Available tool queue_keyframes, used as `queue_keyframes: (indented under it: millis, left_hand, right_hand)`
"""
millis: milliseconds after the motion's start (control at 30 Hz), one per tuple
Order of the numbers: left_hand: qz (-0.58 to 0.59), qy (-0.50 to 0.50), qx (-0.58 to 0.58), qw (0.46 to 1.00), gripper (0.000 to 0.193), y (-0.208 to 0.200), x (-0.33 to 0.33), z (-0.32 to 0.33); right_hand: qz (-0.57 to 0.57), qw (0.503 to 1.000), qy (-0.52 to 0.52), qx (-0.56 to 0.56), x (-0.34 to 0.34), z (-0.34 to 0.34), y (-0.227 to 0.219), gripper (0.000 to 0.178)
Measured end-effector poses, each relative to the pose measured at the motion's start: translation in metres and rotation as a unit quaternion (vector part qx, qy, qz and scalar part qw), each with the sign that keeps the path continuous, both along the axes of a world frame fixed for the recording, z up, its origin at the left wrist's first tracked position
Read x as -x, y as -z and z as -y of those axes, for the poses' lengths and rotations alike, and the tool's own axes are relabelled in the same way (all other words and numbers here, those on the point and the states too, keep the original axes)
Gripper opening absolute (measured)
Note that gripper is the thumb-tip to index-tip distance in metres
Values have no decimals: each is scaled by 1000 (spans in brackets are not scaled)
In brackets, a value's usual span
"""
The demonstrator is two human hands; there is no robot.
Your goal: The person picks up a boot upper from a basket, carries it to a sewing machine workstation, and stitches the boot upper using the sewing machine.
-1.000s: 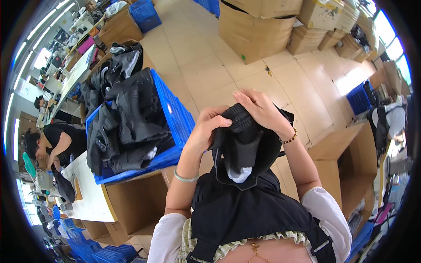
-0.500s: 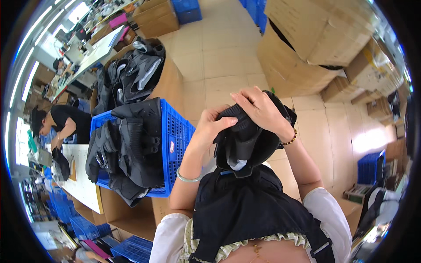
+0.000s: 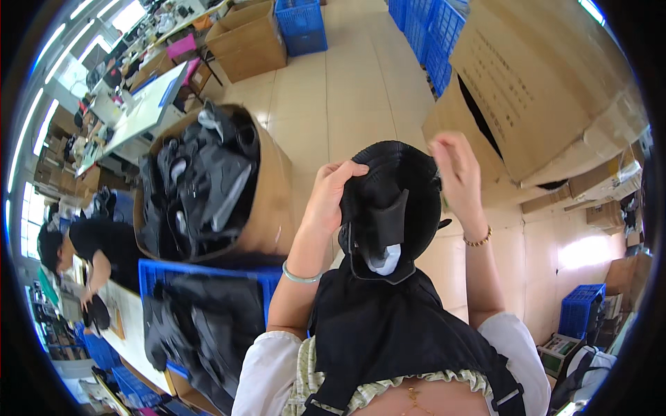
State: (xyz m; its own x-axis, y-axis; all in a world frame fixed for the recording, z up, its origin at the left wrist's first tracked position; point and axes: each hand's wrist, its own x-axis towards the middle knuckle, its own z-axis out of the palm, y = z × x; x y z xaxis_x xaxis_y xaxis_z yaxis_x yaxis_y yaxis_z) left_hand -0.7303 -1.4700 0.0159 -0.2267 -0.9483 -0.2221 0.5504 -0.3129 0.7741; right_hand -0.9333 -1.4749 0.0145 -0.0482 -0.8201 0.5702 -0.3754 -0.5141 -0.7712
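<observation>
A black boot upper [image 3: 411,197] stands in front of my apron, its opening toward me, showing the dark inside, a tongue and a white patch low down. My left hand [image 3: 330,194] grips its left rim, thumb over the edge. Just beside the right rim is my right hand [image 3: 460,177], raised, fingers loosely bent and somewhat blurred; nothing can be made out in it.
At left, a cardboard box [image 3: 274,187] is heaped with black boot uppers, and a blue crate [image 3: 270,281] holds more. A co-worker [image 3: 104,253] bends over a white table [image 3: 139,347]. Large cartons [image 3: 548,90] stand at right.
My right hand has left the boot upper's top and moved right. The boot upper now shows its opening more widely. My view has shifted, so the crate appears lower.
</observation>
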Motion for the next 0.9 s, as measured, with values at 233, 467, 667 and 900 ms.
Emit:
queue_keyframes:
  millis: [233, 467, 667, 900]
  left_hand:
    - [91, 22, 57, 994, 16, -4, -10, 210]
    - [96, -32, 15, 995, 19, 19, -29, 400]
    - [82, -124, -6, 989, 23, 21, -63, 523]
    - [15, -177, -5, 984, 24, 55, -88, 681]
  right_hand:
    - [58, 947, 182, -258, 69, 128, 123, 17]
    - [-130, 851, 102, -499, 144, 215, 347, 20]
    - [-256, 804, -79, -531, 151, 443, 358, 24]
    - [-171, 860, -106, -469, 49, 776, 296, 20]
